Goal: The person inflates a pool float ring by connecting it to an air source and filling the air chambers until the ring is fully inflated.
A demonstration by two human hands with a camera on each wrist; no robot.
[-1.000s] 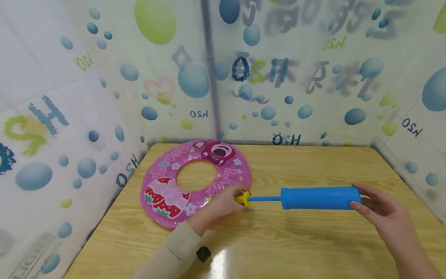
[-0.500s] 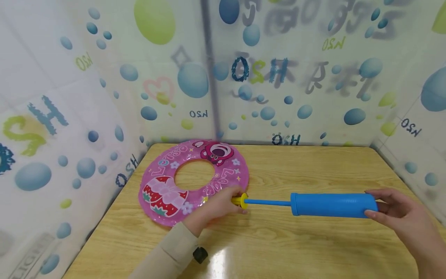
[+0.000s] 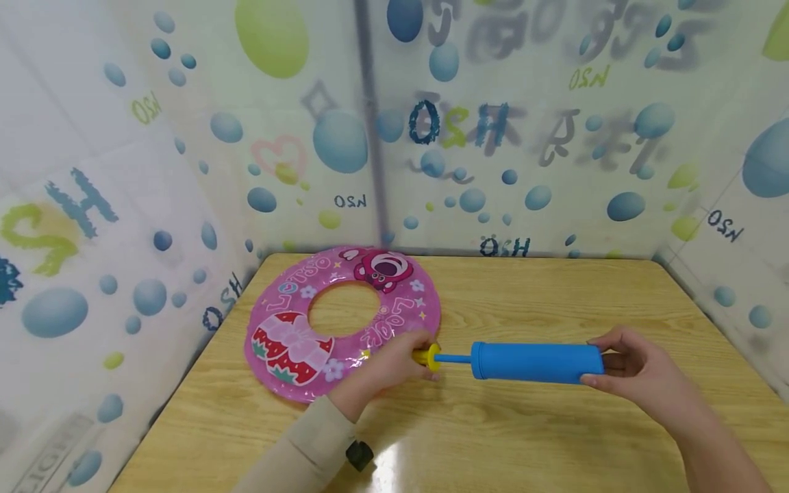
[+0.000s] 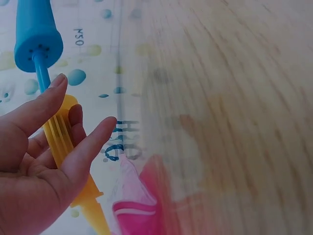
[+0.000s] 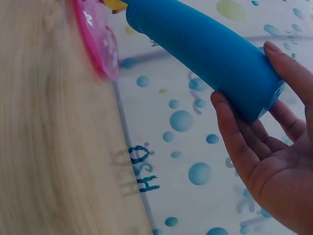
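A hand air pump lies level between both hands, over the table, in the head view. Its blue barrel (image 3: pixel 536 363) is on the right, and a short length of blue rod (image 3: pixel 455 359) shows between it and the yellow handle (image 3: pixel 424 357). My left hand (image 3: pixel 394 363) grips that handle; in the left wrist view a tapered yellow tip (image 4: pixel 93 215) runs out below the fingers. Fingers and thumb of my right hand (image 3: pixel 644 373) hold the barrel's far end. Beside and behind the left hand is a pink swim ring (image 3: pixel 265 301), plump with air, printed with strawberries and a bear.
The wooden table (image 3: pixel 555 438) meets a printed curtain wall (image 3: pixel 530 150) at the back and both sides. A small black object (image 3: pixel 359 454) shows by the left sleeve (image 3: pixel 308 445).
My right hand first draws the pump barrel away to the right, lengthening the visible rod, then brings it back left so less rod shows. The left hand stays nearly still on the handle.
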